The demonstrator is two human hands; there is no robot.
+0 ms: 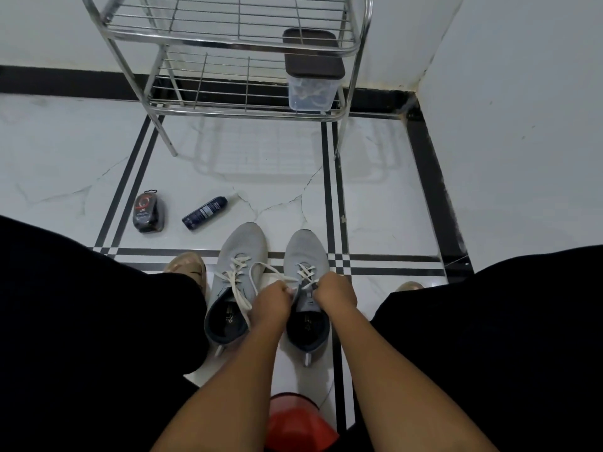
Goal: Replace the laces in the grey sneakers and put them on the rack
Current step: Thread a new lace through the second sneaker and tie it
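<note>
While both bare forearms reach down between two black-clad legs, the work area is a glossy white marble-pattern tiled floor (385,203) crossed by paired black inlay strips that intersect near the shoes. White walls enclose the space; a black skirting band runs along their base, and a projecting wall corner stands at the right.

A two-tier chrome wire shoe rack (228,37) stands against the back wall, its legs on the floor and its outline reflected in the tile. On its lower tier, at the right end, sits a clear plastic box with a dark brown lid (311,76); its contents cannot be identified.

Two grey knit sneakers with white laces lie side by side on the floor, toes toward the rack. The left grey sneaker (239,252) is laced, with loose ends trailing. The right grey sneaker (306,252) is under both hands. The left hand (272,300) is closed on a white lace (261,267) that loops across from it. The right hand (336,290) is closed at the tongue, on the lacing.

On the floor to the left lie a dark oval shoe-polish sponge case (148,212) and, near it, a dark blue spray bottle (204,212) on its side. A red plastic object (295,422) sits at the bottom edge.
</note>
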